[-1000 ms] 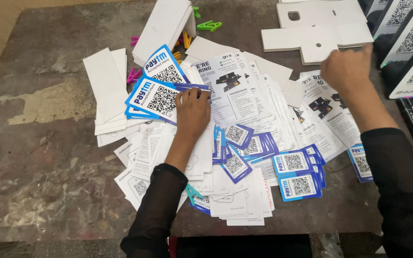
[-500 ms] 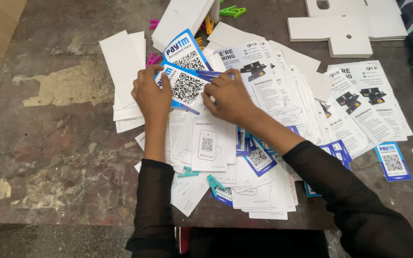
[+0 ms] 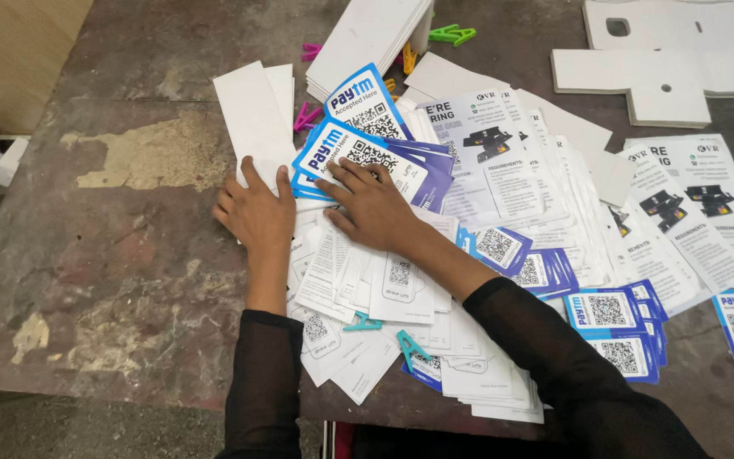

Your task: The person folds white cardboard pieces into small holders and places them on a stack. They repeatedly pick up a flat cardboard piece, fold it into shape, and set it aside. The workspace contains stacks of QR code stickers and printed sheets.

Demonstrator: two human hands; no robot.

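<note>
My left hand (image 3: 256, 212) lies flat on the table at the left edge of a stack of blue-and-white code cards (image 3: 354, 153), thumb against the stack, fingertips on long white strips (image 3: 252, 119). My right hand (image 3: 373, 206) rests palm-down with spread fingers on the lower end of that stack. Under my right wrist is a heap of small white code slips (image 3: 384, 280). A second blue card (image 3: 363, 98) sits just beyond the stack. Both arms wear black sleeves.
Printed leaflets (image 3: 494, 161) fan out to the right, with more blue cards (image 3: 609, 314) near the front. White board cut-outs (image 3: 664, 85) lie far right and a white stack (image 3: 371, 34) at the back. Green (image 3: 454, 34), pink (image 3: 306, 115) and teal (image 3: 409, 347) clips are scattered. The worn table (image 3: 129, 255) ends at the front left.
My right hand came from the far right leaflets onto the blue card stack. My left hand slid off the stack's top to its left edge.
</note>
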